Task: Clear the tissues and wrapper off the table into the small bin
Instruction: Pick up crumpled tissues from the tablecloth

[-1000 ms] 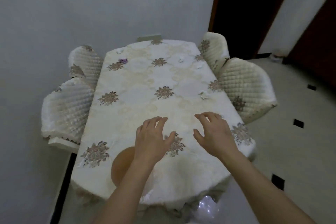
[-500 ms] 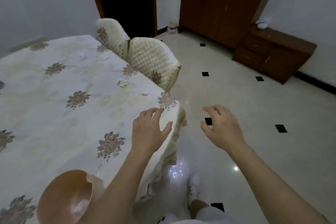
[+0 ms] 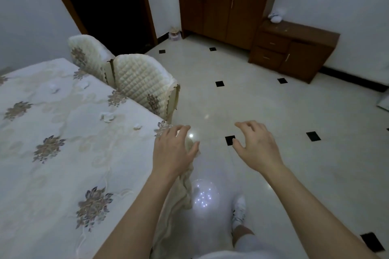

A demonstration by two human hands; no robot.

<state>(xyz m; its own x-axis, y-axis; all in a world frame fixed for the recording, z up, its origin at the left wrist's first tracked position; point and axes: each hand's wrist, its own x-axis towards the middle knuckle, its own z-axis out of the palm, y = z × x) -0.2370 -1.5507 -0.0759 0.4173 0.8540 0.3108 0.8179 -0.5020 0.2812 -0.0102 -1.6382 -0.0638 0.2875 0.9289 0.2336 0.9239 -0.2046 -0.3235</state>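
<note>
The head view looks steeply down past the table [image 3: 63, 153] corner onto the floor [image 3: 273, 111].

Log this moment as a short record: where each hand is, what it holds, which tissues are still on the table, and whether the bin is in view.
left hand: open, empty, over the table's near right corner
right hand: open, empty, over the floor, clear of the table
table: floral tablecloth, at left of view
larger tissue: on the cloth near the right edge
small tissue scrap: just nearer, toward the corner
far tissues: two more pieces further back
bin: not in view
wrapper: not in view
chairs: two quilted, at the table's right side
</note>
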